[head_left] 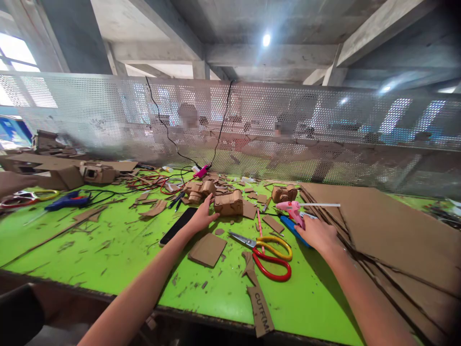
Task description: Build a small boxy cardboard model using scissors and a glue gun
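My left hand reaches over the table with its fingers apart, thumb and forefinger at the left end of a small boxy cardboard model; whether they touch it I cannot tell. In my right hand is the handle of a pink glue gun, a white glue stick jutting from its back to the right. Just under that hand lies a blue-handled tool, partly covered. Between my hands rest scissors with one yellow and one red handle. A black phone lies beside my left wrist.
Cardboard sheets are stacked at the right. More cardboard models stand at the back left, near a blue glue gun and another person's hand. Scraps and cords litter the green table. A perforated metal screen runs behind.
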